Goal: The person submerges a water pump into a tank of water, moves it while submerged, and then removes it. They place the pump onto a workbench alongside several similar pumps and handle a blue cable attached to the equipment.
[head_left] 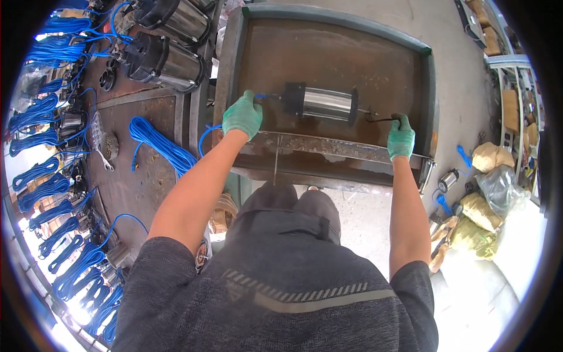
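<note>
A submersible pump, with a shiny steel body and black ends, lies on its side in a metal tank of brown, murky water. Blue cable runs from the pump's left end to my left hand, gloved in green, whose fingers are closed around it. My right hand, also in a green glove, grips a thin dark rod or cord that reaches to the pump's right end. Whether it is hooked on there is too small to tell. Below the pump, a rusty crossbar spans the tank.
On the metal bench at left are a coil of blue cable, scissors and steel pumps. Many blue cable coils line the far left. Sacks and a small pump lie on the right floor near a shelf.
</note>
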### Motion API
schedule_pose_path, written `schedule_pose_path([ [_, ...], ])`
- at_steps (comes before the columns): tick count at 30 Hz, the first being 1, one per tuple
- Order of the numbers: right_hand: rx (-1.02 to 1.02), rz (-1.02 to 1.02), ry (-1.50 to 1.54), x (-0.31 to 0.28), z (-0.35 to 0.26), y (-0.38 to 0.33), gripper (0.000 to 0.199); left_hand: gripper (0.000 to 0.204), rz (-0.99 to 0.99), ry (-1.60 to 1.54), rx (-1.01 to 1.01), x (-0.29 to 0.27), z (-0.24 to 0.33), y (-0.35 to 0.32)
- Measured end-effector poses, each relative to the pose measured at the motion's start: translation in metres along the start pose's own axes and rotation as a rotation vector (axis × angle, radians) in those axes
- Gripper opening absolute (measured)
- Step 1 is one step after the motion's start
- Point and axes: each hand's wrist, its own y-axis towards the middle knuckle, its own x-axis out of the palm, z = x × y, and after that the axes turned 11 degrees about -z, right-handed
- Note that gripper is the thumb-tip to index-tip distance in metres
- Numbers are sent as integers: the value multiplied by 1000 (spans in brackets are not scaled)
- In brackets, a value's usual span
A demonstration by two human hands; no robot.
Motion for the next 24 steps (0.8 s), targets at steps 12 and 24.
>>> schedule_pose_path([
  [12, -7, 33, -62, 4, 3, 2, 25, 30, 33, -10, -36, 3, 3, 6],
  [24, 17, 30, -91, 2, -2, 0, 25, 34, -40, 9, -81, -4, 10, 4],
])
